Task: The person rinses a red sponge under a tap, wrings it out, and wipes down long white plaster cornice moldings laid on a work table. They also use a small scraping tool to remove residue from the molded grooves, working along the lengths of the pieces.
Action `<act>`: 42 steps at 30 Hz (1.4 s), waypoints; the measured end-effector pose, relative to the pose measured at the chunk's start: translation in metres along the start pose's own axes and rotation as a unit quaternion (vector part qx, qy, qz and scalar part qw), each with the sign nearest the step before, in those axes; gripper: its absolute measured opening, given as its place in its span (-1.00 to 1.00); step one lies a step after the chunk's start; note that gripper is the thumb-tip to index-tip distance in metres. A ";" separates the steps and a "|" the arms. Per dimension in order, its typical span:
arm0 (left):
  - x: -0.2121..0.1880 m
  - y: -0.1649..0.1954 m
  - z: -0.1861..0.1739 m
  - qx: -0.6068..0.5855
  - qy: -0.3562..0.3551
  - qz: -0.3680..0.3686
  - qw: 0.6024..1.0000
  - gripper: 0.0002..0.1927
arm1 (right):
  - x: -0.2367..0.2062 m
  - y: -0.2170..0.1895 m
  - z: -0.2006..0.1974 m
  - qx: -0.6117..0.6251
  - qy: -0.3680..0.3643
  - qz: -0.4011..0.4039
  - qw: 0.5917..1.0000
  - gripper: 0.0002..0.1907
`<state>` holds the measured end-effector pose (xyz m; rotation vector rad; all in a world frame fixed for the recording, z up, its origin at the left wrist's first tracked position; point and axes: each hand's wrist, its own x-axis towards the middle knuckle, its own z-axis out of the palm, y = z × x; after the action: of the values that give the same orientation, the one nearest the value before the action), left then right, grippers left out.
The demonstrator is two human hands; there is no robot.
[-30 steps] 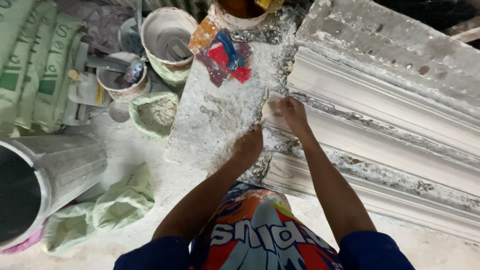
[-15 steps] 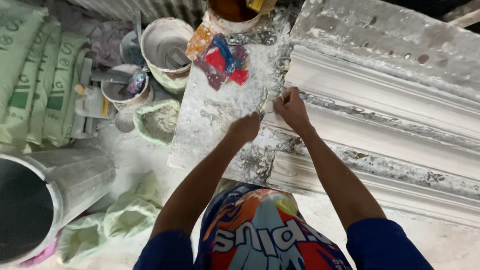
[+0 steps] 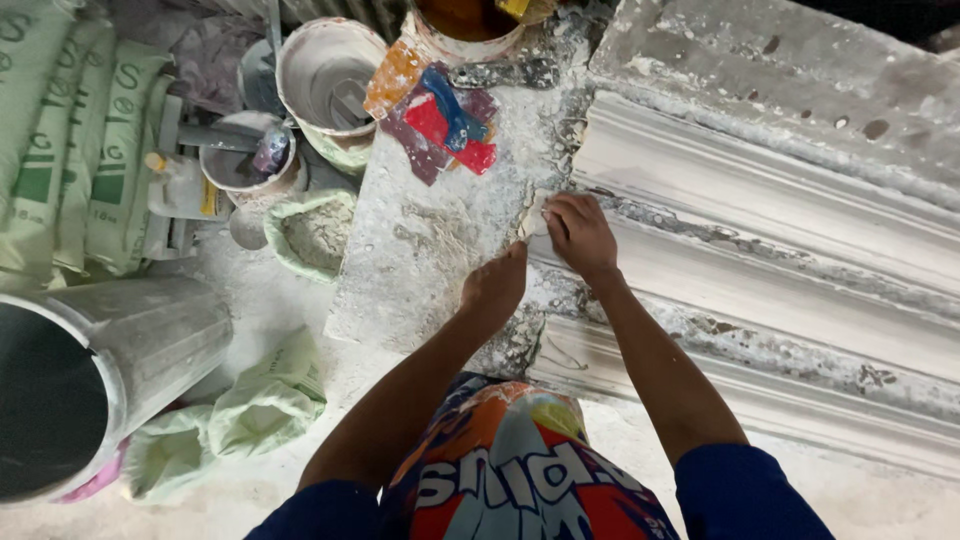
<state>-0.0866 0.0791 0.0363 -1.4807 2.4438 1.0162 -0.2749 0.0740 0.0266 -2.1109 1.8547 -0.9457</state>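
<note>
— What are the hands doing?
— The right hand (image 3: 580,232) pinches a small pale scraper (image 3: 531,216), fingers shut on it, at the end of the long white moulding (image 3: 760,260). The left hand (image 3: 495,287) rests beside it on the dusty board (image 3: 430,250), fingers curled.
— What else?
— Buckets (image 3: 325,75) and green sacks (image 3: 70,140) on the left.

White moulding (image 3: 760,250) — green sacks (image 3: 70,140) (red-blue rags (image 3: 445,120))
</note>
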 end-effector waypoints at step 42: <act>0.047 -0.036 -0.005 -0.319 -0.050 -0.061 0.945 -0.72 | -0.014 0.012 0.002 -0.083 -0.020 -0.038 0.996 -0.86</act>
<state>-0.0799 0.0305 0.0032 -1.6479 2.0063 1.9184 -0.2841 0.0839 0.0142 -2.2924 1.9069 -0.7817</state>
